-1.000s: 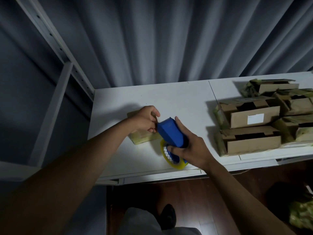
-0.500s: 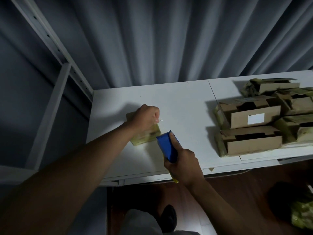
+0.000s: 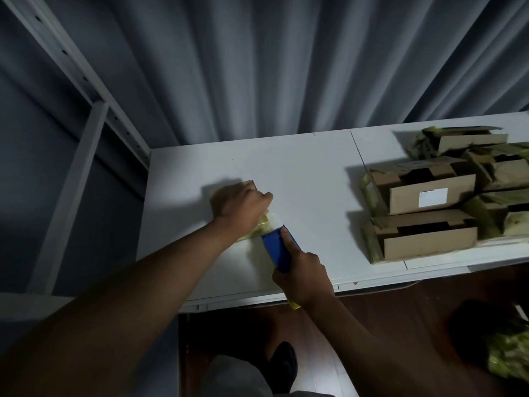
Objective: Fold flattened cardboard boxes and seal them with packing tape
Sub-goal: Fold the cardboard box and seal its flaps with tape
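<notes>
Fingers (image 3: 307, 262) of the right hand (image 3: 303, 277) are wrapped round the blue tape dispenser (image 3: 276, 249), with the forefinger laid straight along its upper right edge up to the toothed blade. That dispenser's long axis runs from the near table edge up and slightly left, its serrated end pointing away from the person toward the small cardboard box (image 3: 252, 224); a yellowish bit of the tape roll shows below the wrist, past the table edge. A short clear strip of tape (image 3: 272, 220) stretches from the blade to the box's near right corner. This box lies flat on the white table (image 3: 300, 173), left of centre, mostly hidden; only a far corner and its yellowish taped near side show, so its long axis cannot be told for sure. Curled over its top is the left hand (image 3: 243, 206), knuckles up, pressing it down, with the thumb stuck out to the right; that forearm comes in from the lower left, the right forearm from the lower right. Compared with half a second ago, the dispenser is raised nearer the box and its blade now sits just beside the box's corner, while the left hand has stayed on top. Well apart to the right stands a pile of folded boxes (image 3: 429, 196), some wrapped in yellowish tape.
</notes>
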